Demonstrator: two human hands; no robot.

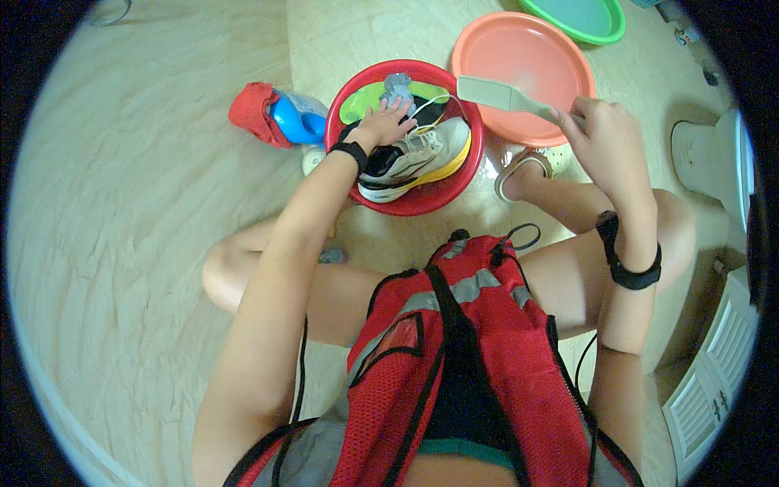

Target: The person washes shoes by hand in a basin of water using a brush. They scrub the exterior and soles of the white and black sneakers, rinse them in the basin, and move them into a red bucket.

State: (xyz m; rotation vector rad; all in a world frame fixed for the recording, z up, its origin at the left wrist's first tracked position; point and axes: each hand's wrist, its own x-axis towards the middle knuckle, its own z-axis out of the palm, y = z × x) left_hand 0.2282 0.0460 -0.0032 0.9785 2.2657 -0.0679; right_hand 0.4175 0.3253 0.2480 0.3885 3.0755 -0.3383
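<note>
In front of me a red plastic basin (pixel 406 207) holds a white and black sneaker with a yellow sole (pixel 435 152), a bright green insole (pixel 359 105) and a grey cloth-like item (pixel 397 85). My left hand (pixel 386 125) lies with fingers spread over the things in the basin; whether it grips anything beneath is hidden. A pale grey-green brush (pixel 505 96) is held by its handle in my right hand (pixel 599 131), its flat back facing up and its head between the red basin and an orange basin (pixel 581 79). The bristles are out of sight.
A blue bottle (pixel 295 119) with a red cloth (pixel 252 115) on it lies left of the red basin. A green basin (pixel 614 30) of liquid stands at the top. To the right are a toilet (pixel 697 155) and a white louvred cabinet (pixel 709 371).
</note>
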